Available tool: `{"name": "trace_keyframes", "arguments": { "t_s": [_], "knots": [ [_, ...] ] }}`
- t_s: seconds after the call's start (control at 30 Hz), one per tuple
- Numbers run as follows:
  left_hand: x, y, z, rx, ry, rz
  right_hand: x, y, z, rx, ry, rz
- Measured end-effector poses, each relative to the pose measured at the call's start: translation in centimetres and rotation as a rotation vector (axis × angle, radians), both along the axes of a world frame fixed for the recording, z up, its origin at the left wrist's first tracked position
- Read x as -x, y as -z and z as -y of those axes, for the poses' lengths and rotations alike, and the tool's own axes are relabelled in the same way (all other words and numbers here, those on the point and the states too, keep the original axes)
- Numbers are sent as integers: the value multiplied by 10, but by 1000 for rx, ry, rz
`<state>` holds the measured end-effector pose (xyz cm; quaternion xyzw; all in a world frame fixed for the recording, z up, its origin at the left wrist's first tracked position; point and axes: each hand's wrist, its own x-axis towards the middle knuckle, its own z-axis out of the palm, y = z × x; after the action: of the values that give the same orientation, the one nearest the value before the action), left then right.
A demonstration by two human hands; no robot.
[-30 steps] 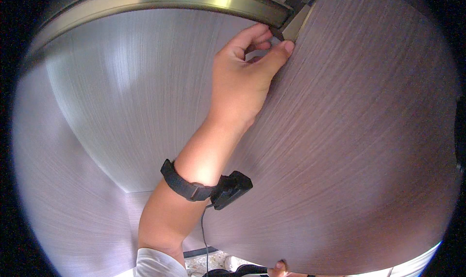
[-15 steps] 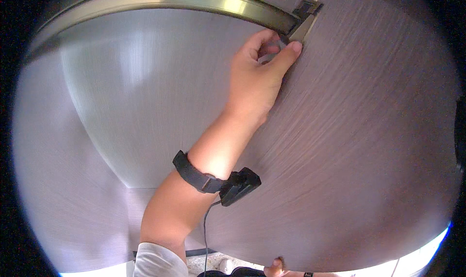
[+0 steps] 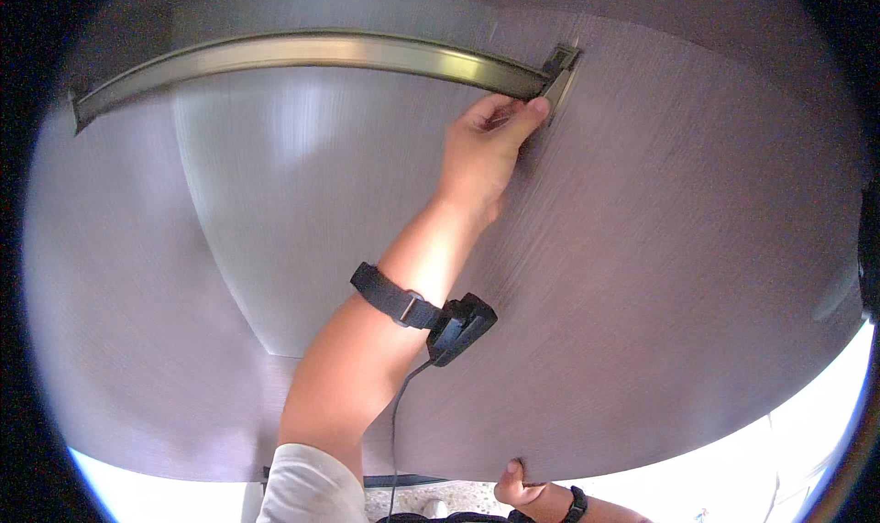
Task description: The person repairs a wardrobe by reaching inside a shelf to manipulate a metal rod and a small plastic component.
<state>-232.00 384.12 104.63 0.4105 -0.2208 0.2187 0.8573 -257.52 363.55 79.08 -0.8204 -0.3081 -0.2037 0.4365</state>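
Observation:
My left hand (image 3: 477, 156) reaches up, thumb and curled fingers closed on the metal bracket (image 3: 559, 90) at the right end of a long brass-coloured metal rail (image 3: 321, 54). The rail, bowed by the lens, crosses the upper view to a short end piece at the far left. At the lower edge my right hand (image 3: 513, 486) grips the edge of the large wood-grain panel (image 3: 669, 248), thumb on its face. The fingers behind it are hidden.
A paler inner panel (image 3: 275, 220) and a left side panel (image 3: 119, 294) meet below the rail. A black strapped device (image 3: 458, 326) with a cable is on my left forearm. Speckled floor (image 3: 412, 500) and bright areas show beyond the bottom edge.
The view has shifted: the rail and bracket appear lower, the rail's left end now shows, and more of my right wrist is visible. Both hands stay on the same spots.

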Motion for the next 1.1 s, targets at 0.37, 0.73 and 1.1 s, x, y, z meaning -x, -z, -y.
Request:
{"name": "trace_keyframes", "arguments": {
  "t_s": [0.37,0.73,1.1],
  "knots": [
    [-573,-89,-55,46,-27,-16,-577,-79,-67,-274,128,-26],
    [-635,-88,-71,57,-299,65,-663,-82,-98,-230,93,83],
    [-702,-75,-42,-1287,-1405,395,-820,-65,-47,-246,92,417]
  ]
}}
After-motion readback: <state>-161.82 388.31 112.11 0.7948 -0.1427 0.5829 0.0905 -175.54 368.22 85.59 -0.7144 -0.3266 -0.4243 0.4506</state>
